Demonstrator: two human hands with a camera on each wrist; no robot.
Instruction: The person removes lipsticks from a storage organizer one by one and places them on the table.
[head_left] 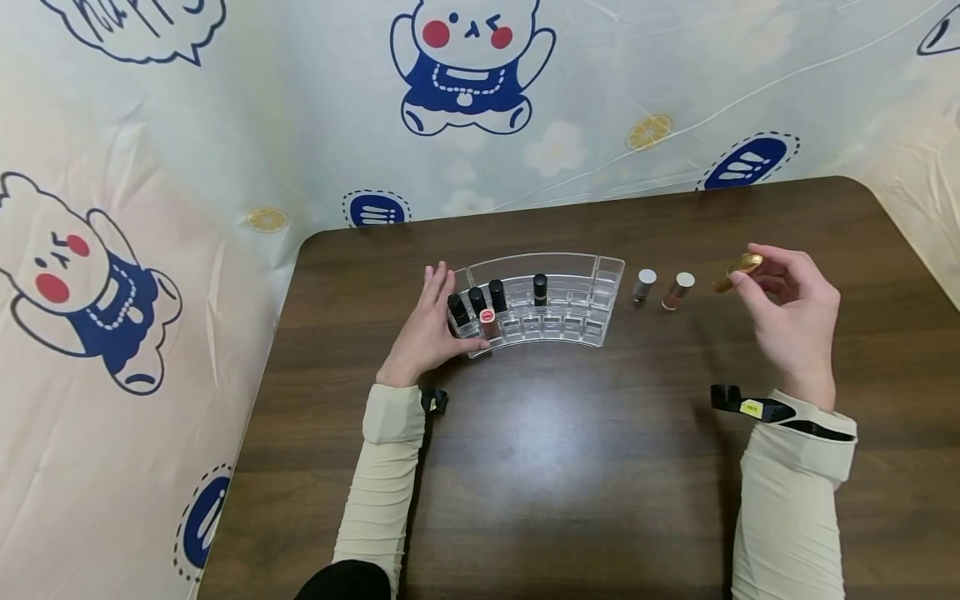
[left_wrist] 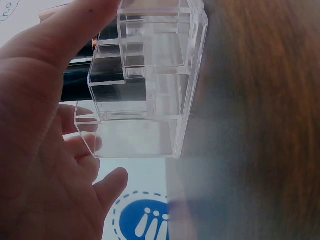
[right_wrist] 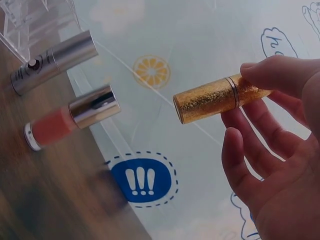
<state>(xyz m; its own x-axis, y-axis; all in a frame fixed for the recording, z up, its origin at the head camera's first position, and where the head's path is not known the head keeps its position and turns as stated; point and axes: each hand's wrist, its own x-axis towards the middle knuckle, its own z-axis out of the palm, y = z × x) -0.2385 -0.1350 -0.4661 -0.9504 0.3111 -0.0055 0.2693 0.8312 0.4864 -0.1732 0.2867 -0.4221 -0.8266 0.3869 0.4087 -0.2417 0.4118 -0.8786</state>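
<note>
A clear curved lipstick organizer (head_left: 570, 333) stands on the table in the head view, with several black-capped tubes (head_left: 497, 295) and a pink-topped tube (head_left: 488, 323) in its left part and one black tube (head_left: 540, 289) nearer its middle. At its left end, my left hand (head_left: 426, 337) holds it, thumb along the front and fingers by the left side. My right hand (head_left: 797, 304) pinches a gold lipstick tube (right_wrist: 206, 102) between thumb and fingers, raised off the table to the right. In the right wrist view the tube lies nearly level, its far end free.
Between the organizer and my right hand stand a silver tube (right_wrist: 55, 62) and a pink lip gloss with a silver cap (right_wrist: 95, 107). The brown wooden table (head_left: 562, 467) meets a printed cloth (head_left: 315, 125) at its back and left edges.
</note>
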